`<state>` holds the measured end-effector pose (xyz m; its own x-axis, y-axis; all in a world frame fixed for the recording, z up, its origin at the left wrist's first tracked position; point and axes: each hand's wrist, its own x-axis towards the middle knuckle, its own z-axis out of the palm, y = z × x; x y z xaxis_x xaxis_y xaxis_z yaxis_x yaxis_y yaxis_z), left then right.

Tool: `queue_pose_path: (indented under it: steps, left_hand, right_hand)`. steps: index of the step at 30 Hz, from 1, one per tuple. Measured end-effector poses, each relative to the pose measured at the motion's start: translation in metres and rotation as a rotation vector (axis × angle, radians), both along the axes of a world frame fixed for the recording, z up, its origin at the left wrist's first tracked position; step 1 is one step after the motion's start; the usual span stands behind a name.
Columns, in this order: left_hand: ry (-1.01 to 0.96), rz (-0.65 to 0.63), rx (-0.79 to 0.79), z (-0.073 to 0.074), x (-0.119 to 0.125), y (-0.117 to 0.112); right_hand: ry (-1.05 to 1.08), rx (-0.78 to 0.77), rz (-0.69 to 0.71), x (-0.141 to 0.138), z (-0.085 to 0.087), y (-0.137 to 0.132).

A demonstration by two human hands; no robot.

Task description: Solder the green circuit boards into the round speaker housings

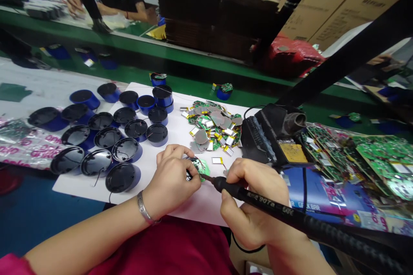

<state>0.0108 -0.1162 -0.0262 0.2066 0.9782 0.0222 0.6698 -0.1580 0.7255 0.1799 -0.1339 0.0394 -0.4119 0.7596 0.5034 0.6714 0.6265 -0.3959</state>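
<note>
1. A smooth white rectangular sheet (179,135) lies beneath the work.
2. Glossy blue round cups with black interiors (108,137) cluster at its left.
3. A heap of green circuit boards and silver batteries (213,124) sits farther back, beside a black soldering-iron stand (263,135).
4. A long black soldering iron (251,195) slants inward, its tip at the small board.
5. The right hand (261,189) is closed around the iron's handle.
6. The left hand (176,174) is nearly closed, fingertips pinching the small board's left side; the fingers partly hide the hold.
7. That small green circuit board (204,169) lies between both hands, above the sheet.
</note>
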Motion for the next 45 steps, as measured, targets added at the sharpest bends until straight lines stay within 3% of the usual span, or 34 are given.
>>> queue_pose_path:
  steps: [7,12,15,20,27,31,35,38,41,45]
  left_hand:
    - [0.005,0.007,-0.007,-0.001,0.0,0.001]
    - [-0.001,0.003,-0.021,0.0,0.0,0.001]
    - [0.001,-0.002,-0.024,0.001,0.0,0.0]
    - [0.006,-0.01,-0.018,0.002,-0.001,0.0]
    - [0.027,-0.025,-0.022,0.004,0.0,0.002]
    - [0.051,-0.088,0.007,0.008,-0.005,0.003]
    - [0.059,-0.239,-0.007,0.011,-0.011,0.006]
    - [0.187,-0.305,0.004,0.013,-0.009,0.008]
    - [0.309,-0.355,0.041,0.022,-0.007,0.01]
    - [0.39,-0.41,0.1,0.053,-0.011,0.026]
  right_hand:
    - [0.09,0.002,-0.045,0.009,0.003,-0.01]
    - [0.135,0.137,-0.114,0.016,-0.004,-0.011]
    - [0.116,0.189,-0.116,0.017,-0.016,-0.009]
    - [0.111,0.11,-0.057,0.016,-0.043,-0.007]
    - [0.047,0.294,0.077,0.014,-0.077,-0.001]
    - [0.055,0.376,0.048,0.013,-0.087,-0.002]
    - [0.09,0.386,0.033,0.011,-0.091,-0.003]
    - [0.109,0.408,0.03,0.011,-0.092,-0.002]
    - [0.128,0.434,-0.003,0.012,-0.095,0.0]
    - [0.157,0.489,-0.067,0.016,-0.101,0.002]
